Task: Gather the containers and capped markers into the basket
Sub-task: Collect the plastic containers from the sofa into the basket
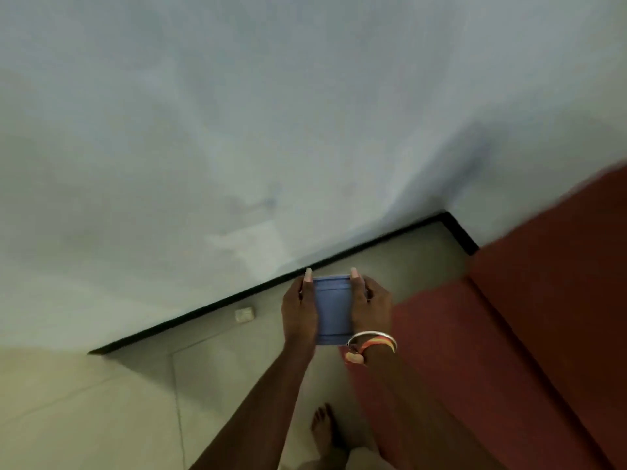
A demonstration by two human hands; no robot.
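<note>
A small blue rectangular container (pixel 332 310) hangs in the air in front of me, above the floor. My left hand (pixel 300 308) grips its left side, thumb on top. My right hand (pixel 371 307) grips its right side the same way; a metal bangle and coloured threads circle that wrist. The container's inside is hidden. No markers and no basket appear in the head view.
A pale wall (pixel 237 130) stands close ahead, with a black skirting (pixel 271 286) along the tiled floor. A red-brown piece of furniture (pixel 526 317) fills the right side. A small white object (pixel 245 314) lies by the skirting. My bare foot (pixel 327 432) is below.
</note>
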